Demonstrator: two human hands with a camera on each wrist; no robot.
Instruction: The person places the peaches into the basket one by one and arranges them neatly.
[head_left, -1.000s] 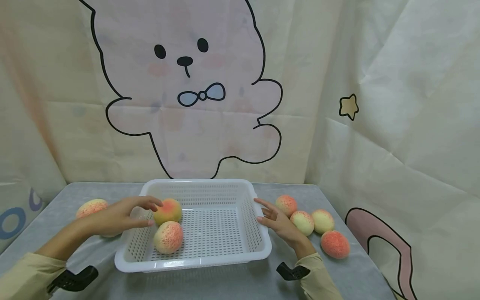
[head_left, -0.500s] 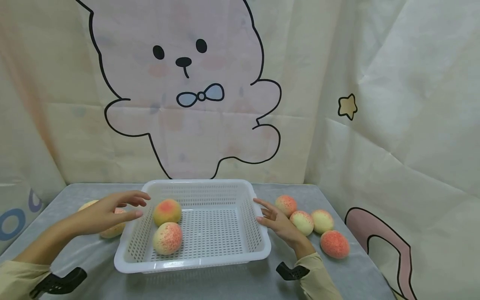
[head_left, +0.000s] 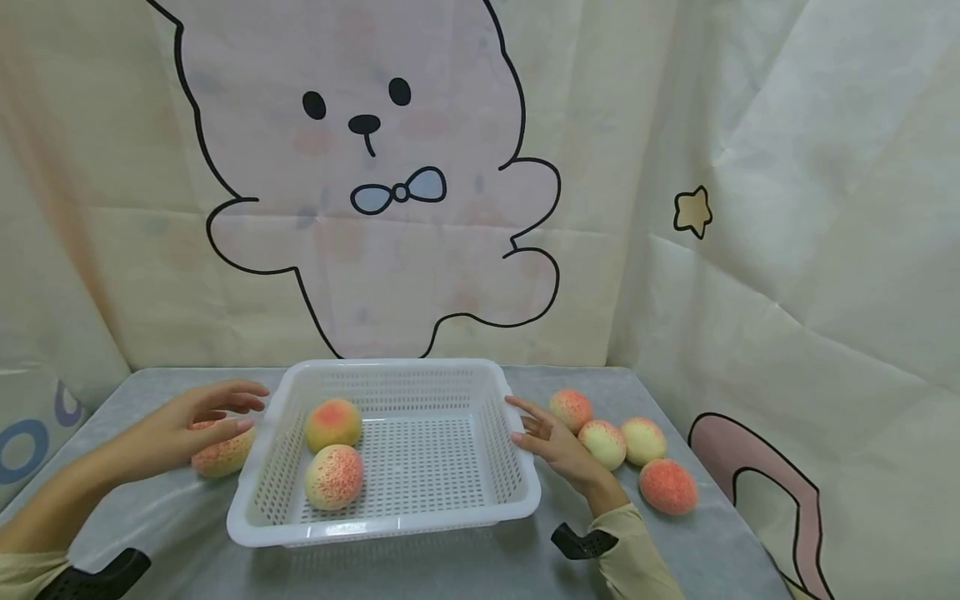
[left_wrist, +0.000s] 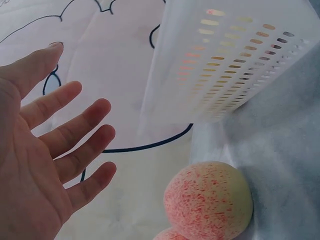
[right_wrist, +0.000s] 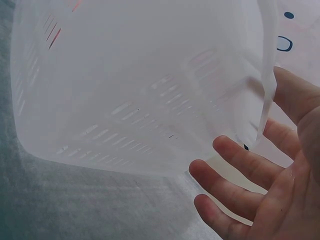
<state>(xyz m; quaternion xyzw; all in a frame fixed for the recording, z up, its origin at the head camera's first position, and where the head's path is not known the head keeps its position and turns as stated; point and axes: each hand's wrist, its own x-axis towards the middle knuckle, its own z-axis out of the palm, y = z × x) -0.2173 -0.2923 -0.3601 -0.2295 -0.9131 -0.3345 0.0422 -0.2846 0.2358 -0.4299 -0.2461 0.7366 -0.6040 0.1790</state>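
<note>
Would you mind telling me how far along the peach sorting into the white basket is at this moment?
Done: two speckled peaches, the far one and the near one, lie in the white perforated plastic basket. In hand: nothing is gripped; the open left hand hovers over a peach left of the basket, and the open right hand rests by the basket's right wall. Left: that peach and four peaches on the right.

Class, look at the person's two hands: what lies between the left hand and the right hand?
In the head view, the white basket sits between the left hand and right hand, holding two peaches.
</note>
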